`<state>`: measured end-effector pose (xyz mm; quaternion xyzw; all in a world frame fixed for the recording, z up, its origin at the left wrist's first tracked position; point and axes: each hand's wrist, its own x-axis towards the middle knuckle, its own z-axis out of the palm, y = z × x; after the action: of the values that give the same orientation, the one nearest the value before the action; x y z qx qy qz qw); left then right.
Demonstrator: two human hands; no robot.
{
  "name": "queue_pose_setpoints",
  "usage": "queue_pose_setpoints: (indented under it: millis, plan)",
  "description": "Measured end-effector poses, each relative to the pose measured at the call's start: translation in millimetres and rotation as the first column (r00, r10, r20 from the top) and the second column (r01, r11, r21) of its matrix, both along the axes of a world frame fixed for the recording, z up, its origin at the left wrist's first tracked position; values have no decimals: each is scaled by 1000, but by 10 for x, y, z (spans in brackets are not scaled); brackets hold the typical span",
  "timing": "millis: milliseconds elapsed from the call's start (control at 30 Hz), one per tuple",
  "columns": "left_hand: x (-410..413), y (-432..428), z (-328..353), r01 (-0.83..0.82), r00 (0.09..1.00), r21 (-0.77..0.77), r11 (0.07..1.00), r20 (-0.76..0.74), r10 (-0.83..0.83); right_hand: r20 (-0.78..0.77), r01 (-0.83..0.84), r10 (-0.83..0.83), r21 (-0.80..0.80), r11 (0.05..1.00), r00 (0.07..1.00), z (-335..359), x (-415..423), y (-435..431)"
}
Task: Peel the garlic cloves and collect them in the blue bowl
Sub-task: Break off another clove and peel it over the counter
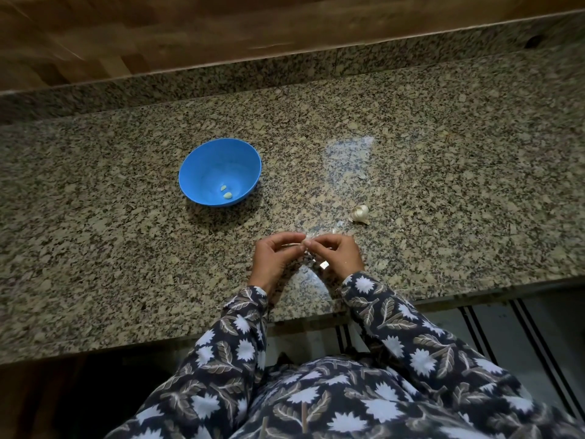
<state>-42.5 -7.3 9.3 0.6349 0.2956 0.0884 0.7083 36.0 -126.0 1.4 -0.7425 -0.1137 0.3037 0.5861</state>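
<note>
A blue bowl [202, 160] stands on the granite counter [95, 236] to the left, holding two peeled cloves [226, 192]. My left hand [275, 259] and my right hand [338, 256] meet just in front of me, fingertips pinching a small pale garlic clove [306, 243] between them. The clove is mostly hidden by my fingers. The rest of the garlic bulb [360, 213] lies on the counter, a little beyond my right hand.
Small bits of papery skin [335, 230] lie near my hands. A granite upstand and wooden wall [190, 33] close the counter's far side. The counter's front edge [221, 343] runs just below my wrists.
</note>
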Motion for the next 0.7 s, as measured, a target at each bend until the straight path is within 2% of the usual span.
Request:
queue_pose_setpoints:
  millis: [167,333,500,600,700]
  plan:
    - [12,10,6,70,997,96,993,36,-74,-112,55,-51,36,998,992,11,21,-15]
    - [5,26,-19,54,998,67,996,37,-56,-251,66,-42,86,994,967,66,4,-48]
    - [8,17,-6,57,998,57,997,31,-59,-265,81,-58,76,994,963,37,19,-26]
    - [9,-5,-17,36,998,-15,999,42,-35,-246,92,-79,44,995,966,27,27,-12]
    - [-6,-25,-25,-24,998,-176,984,54,34,-235,102,-88,47,994,968,37,18,-5]
